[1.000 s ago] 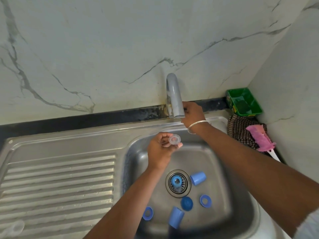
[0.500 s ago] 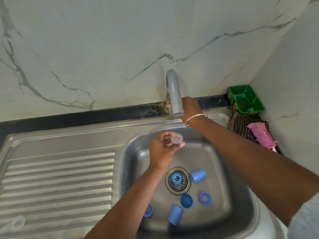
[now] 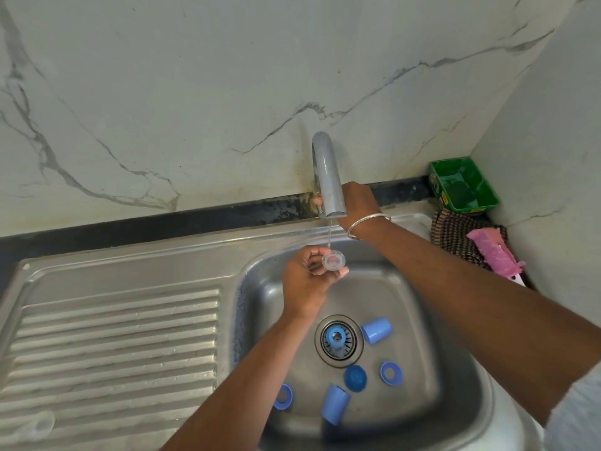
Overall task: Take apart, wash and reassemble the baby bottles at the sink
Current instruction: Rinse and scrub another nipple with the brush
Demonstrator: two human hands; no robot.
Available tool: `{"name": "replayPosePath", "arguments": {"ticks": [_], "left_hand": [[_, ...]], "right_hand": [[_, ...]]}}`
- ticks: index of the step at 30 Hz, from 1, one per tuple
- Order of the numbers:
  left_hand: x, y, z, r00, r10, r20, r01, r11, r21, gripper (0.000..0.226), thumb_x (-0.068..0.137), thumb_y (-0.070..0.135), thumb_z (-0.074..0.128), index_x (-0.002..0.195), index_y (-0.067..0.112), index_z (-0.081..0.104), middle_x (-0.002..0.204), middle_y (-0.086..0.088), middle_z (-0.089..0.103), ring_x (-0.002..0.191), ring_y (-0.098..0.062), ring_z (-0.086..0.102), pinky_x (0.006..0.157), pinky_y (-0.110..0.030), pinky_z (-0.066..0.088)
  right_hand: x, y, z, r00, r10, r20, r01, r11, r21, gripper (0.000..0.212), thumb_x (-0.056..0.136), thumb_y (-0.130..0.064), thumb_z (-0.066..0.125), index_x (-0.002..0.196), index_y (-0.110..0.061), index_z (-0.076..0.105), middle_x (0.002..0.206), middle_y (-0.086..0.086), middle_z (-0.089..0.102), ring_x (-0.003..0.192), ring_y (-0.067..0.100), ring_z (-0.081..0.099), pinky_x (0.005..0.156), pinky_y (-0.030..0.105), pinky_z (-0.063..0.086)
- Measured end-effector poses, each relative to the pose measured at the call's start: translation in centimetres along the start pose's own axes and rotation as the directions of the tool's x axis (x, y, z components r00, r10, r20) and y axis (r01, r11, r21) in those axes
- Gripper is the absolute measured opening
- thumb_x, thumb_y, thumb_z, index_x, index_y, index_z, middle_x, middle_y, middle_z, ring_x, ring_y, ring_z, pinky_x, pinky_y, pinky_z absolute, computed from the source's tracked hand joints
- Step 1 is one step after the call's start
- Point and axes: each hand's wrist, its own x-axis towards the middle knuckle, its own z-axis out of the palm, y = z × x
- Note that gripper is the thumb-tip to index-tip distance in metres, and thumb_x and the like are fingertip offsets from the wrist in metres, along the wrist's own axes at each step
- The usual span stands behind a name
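Observation:
My left hand (image 3: 305, 284) holds a clear silicone teat (image 3: 333, 262) over the sink basin (image 3: 260, 288), pinched between thumb and fingers. A thin stream of water falls from the grey tap spout (image 3: 327, 177) onto the teat. My right hand (image 3: 356, 201) reaches behind the spout, fingers curled round the tap's base; the handle itself is hidden. In the basin lie two light-blue caps (image 3: 376, 330) (image 3: 335, 403), three blue rings (image 3: 336, 336) (image 3: 391, 372) (image 3: 283, 397) and a dark-blue round piece (image 3: 355, 378). One ring sits on the drain strainer (image 3: 349, 351).
A ribbed steel drainboard (image 3: 113, 346) lies to the left, with a clear teat (image 3: 40, 424) at its near corner. At the back right stand a green tub (image 3: 463, 183), a checked cloth (image 3: 455, 236) and a pink brush (image 3: 494, 252). Marble walls close the back and right.
My right hand has moved from beside the spout to behind it and closed on the tap. A thin stream of water now runs onto the teat. My left hand stays nearly still.

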Motion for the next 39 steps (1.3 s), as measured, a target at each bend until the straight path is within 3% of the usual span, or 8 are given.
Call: {"name": "replayPosePath", "arguments": {"ticks": [7, 11, 16, 20, 23, 29, 35, 39], "left_hand": [[0.1, 0.4, 0.0, 1.0, 0.014, -0.011, -0.014, 1.0, 0.02, 0.039, 0.067, -0.004, 0.086, 0.087, 0.021, 0.065, 0.082, 0.011, 0.075, 0.08, -0.004, 0.071, 0.061, -0.02, 0.053], [0.3, 0.5, -0.2, 0.999, 0.016, -0.03, -0.016, 0.999, 0.028, 0.039, 0.067, -0.004, 0.087, 0.085, 0.022, 0.065, 0.081, 0.01, 0.074, 0.079, -0.006, 0.07, 0.058, -0.021, 0.052], [0.3, 0.6, -0.2, 1.0, 0.015, -0.027, -0.014, 0.999, 0.033, 0.04, 0.068, -0.005, 0.086, 0.085, 0.024, 0.064, 0.08, 0.016, 0.074, 0.08, 0.0, 0.07, 0.069, -0.025, 0.058], [0.4, 0.0, -0.5, 1.0, 0.003, -0.012, -0.003, 1.0, -0.014, 0.034, 0.071, -0.004, 0.084, 0.09, 0.02, 0.069, 0.085, 0.006, 0.076, 0.084, -0.008, 0.072, 0.077, -0.029, 0.058], [0.3, 0.1, -0.6, 0.999, -0.013, 0.029, 0.016, 0.995, -0.097, 0.018, 0.081, 0.0, 0.078, 0.094, 0.012, 0.074, 0.081, 0.0, 0.075, 0.074, -0.013, 0.068, 0.07, -0.03, 0.053], [0.1, 0.5, 0.2, 0.975, -0.222, 0.011, 0.223, 0.974, -0.029, 0.02, 0.097, 0.015, 0.061, 0.086, 0.003, 0.072, 0.06, 0.002, 0.064, 0.053, -0.007, 0.057, 0.058, -0.024, 0.047], [0.4, 1.1, 0.4, 0.85, -0.521, -0.079, 0.493, 0.838, -0.233, 0.028, 0.098, 0.028, 0.062, 0.083, 0.008, 0.074, 0.063, -0.007, 0.067, 0.051, -0.013, 0.057, 0.064, -0.03, 0.05], [0.1, 0.9, -0.7, 0.806, -0.567, -0.167, 0.511, 0.81, -0.287, 0.029, 0.096, 0.028, 0.065, 0.075, 0.01, 0.073, 0.065, -0.008, 0.071, 0.057, -0.015, 0.06, 0.061, -0.028, 0.049]], "right_hand": [[-0.1, -0.4, -0.3, 0.999, 0.027, 0.033, -0.027, 1.0, -0.005, 0.035, 0.096, -0.019, 0.061, 0.064, -0.021, 0.045, 0.06, -0.01, 0.043, 0.061, 0.011, 0.047, 0.071, 0.023, 0.04], [-0.2, -0.5, -0.5, 0.999, 0.002, 0.033, -0.001, 0.999, -0.039, 0.017, 0.096, -0.016, 0.06, 0.085, -0.004, 0.067, 0.07, -0.003, 0.05, 0.077, 0.016, 0.051, 0.074, 0.022, 0.041], [0.5, 0.4, 0.5, 1.0, -0.023, 0.012, 0.023, 0.998, -0.051, 0.038, 0.096, -0.023, 0.061, 0.062, -0.024, 0.045, 0.06, -0.011, 0.043, 0.059, 0.01, 0.047, 0.071, 0.028, 0.048], [-1.5, 2.0, 2.9, 0.984, 0.03, -0.177, 0.037, 0.93, 0.365, 0.012, 0.094, -0.021, 0.063, 0.105, -0.026, 0.067, 0.087, -0.016, 0.063, 0.08, 0.002, 0.06, 0.081, 0.022, 0.051], [-4.7, 3.5, 4.6, 0.973, 0.105, -0.205, 0.032, 0.818, 0.574, 0.013, 0.094, -0.023, 0.061, 0.102, -0.032, 0.066, 0.09, -0.016, 0.069, 0.083, 0.0, 0.066, 0.078, 0.024, 0.055], [-9.5, 5.4, 7.9, 0.987, 0.16, 0.018, -0.122, 0.673, 0.73, 0.013, 0.096, -0.024, 0.059, 0.105, -0.025, 0.069, 0.092, 0.001, 0.073, 0.083, 0.017, 0.072, 0.064, 0.037, 0.061], [-8.1, 4.0, 7.9, 0.913, 0.32, 0.254, -0.381, 0.445, 0.811, 0.016, 0.091, -0.022, 0.066, 0.094, -0.006, 0.071, 0.073, 0.01, 0.068, 0.062, 0.02, 0.062, 0.059, 0.03, 0.052], [-6.8, 2.4, 8.1, 0.85, 0.34, 0.402, -0.521, 0.433, 0.736, 0.022, 0.095, -0.028, 0.062, 0.082, -0.013, 0.071, 0.064, 0.009, 0.058, 0.05, 0.014, 0.046, 0.046, 0.023, 0.037]]}}
